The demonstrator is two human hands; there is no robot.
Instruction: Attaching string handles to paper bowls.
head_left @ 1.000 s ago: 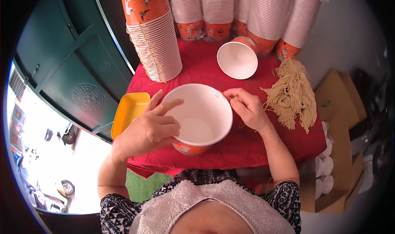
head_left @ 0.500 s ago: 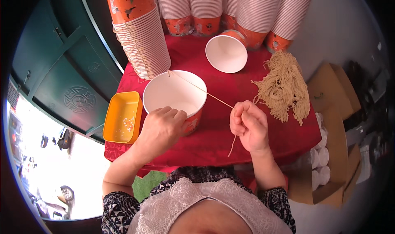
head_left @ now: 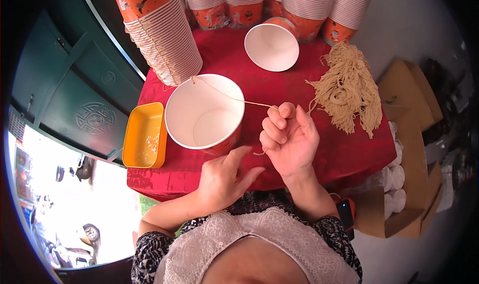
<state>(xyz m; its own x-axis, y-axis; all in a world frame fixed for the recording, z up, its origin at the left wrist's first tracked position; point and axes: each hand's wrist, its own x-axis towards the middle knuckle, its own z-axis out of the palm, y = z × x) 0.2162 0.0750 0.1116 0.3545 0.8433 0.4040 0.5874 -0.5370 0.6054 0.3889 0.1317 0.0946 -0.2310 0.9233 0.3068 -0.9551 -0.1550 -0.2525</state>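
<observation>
A large orange paper tub with a white inside [head_left: 199,112] stands upright on the red cloth in front of me. A thin beige cord [head_left: 257,104] is fastened near its far left rim, sags across the mouth and runs to my right hand [head_left: 292,140]. That hand is raised, palm up, with its fingers curled round the cord; a short tail hangs below them. Nearer me, my left hand [head_left: 223,179] is off the tub and holds nothing, its thumb and forefinger spread apart toward the right hand.
A yellow tray [head_left: 129,146] with small pale bits stands left of the tub. Behind are a tall tub stack [head_left: 167,44] and more wrapped stacks [head_left: 309,4]. Another tub [head_left: 272,47] lies tilted. A heap of beige cords [head_left: 349,92] lies right; a cardboard box [head_left: 409,184] sits beyond.
My left hand has let go of the tub's near rim and moved down and right, opening. My right hand has turned palm up and shifted slightly left; the cord has slackened.
</observation>
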